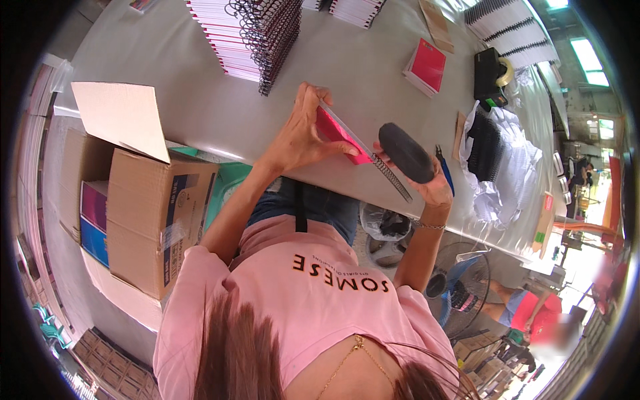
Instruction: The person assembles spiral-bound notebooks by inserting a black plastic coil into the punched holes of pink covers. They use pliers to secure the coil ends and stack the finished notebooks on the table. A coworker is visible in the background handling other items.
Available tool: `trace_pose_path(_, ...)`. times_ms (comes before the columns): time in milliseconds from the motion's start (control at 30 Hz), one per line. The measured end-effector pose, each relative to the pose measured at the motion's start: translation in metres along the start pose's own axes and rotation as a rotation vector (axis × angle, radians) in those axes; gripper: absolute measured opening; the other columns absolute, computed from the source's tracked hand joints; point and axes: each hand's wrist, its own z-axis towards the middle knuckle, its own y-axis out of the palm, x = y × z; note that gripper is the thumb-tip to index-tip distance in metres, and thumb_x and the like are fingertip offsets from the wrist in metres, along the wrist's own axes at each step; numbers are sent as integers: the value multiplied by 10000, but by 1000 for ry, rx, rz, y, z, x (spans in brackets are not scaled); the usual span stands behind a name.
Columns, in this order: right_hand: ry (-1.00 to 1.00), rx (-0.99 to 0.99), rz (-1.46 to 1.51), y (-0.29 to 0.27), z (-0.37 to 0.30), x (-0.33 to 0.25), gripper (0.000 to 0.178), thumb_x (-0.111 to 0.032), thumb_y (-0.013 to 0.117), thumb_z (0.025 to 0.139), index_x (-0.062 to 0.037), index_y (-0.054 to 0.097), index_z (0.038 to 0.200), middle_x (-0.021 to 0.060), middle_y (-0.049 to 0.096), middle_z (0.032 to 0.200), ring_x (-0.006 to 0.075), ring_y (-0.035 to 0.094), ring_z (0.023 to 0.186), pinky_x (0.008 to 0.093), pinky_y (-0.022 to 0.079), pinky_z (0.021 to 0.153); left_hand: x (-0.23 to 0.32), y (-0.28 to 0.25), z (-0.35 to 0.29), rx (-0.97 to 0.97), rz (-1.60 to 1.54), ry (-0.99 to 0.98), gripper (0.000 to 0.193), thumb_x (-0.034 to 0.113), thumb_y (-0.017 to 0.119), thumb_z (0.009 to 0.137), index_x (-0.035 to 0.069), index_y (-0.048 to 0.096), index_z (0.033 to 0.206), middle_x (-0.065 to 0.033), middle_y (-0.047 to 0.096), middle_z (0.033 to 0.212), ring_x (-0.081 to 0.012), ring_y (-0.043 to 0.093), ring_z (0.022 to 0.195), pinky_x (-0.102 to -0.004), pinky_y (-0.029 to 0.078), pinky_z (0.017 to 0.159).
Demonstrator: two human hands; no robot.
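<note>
My left hand (308, 133) grips a thin notebook (331, 133) with a bright pink-red cover, thumb on the cover and fingers along its far edge. A dark spiral coil (391, 178) runs along the notebook's edge and sticks out past its near end toward my right hand. My right hand (437, 189) is closed round a black, rounded oblong object (405, 152), which hides most of its fingers. That object is close beside the coil; whether they touch, I cannot tell. Both hands are above the front edge of the grey table (180, 73).
Tall stacks of spiral-bound notebooks (257, 40) stand at the far side. Further right are red-covered booklets (425, 67), a tape dispenser (490, 77), blue-handled pliers (445, 170) and black coils (485, 143) on white plastic. An open carton (143, 220) stands left; a fan (460, 287) is at right.
</note>
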Motion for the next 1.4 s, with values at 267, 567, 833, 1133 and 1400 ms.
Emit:
trace_pose_path(267,141,5,-315,12,-6,-18,749,-375,870,724,28,553,1269,67,593,1226,169,547,1143,332,392,1021,-10,2,2,-28,-37,48,988,424,972,495,72,400,1219,-96,419,1091,-271,467,1020,-376,421,885)
trace_pose_path(567,215,264,-845,20,3,-17,583,-409,828,750,5,638,1114,146,601,1235,284,553,1164,389,406,1015,-1,-3,6,-150,-107,-76,936,416,965,529,68,422,1208,-94,449,1128,-267,484,1051,-369,422,917)
trace_pose_path(833,75,403,-412,26,7,-1,482,-342,804,780,15,647,1063,209,577,1266,310,559,1090,368,404,995,-7,5,0,-108,-157,-94,1095,373,973,524,65,335,1359,-107,399,1294,-273,475,1080,-392,420,991)
trace_pose_path(1133,-20,116,-215,30,-7,-23,402,-318,816,779,18,655,929,117,649,1141,213,560,1072,342,404,966,-3,9,2,-137,-250,-136,1352,328,999,428,99,212,1503,-90,345,1351,-264,431,1074,-391,410,992)
trace_pose_path(1400,-28,103,-470,32,-9,-21,342,-333,809,792,-46,632,850,85,638,1231,189,569,1085,321,389,1006,-11,10,2,-175,-375,-196,1355,319,1000,416,113,212,1499,-45,358,1050,-203,410,963,-319,374,930)
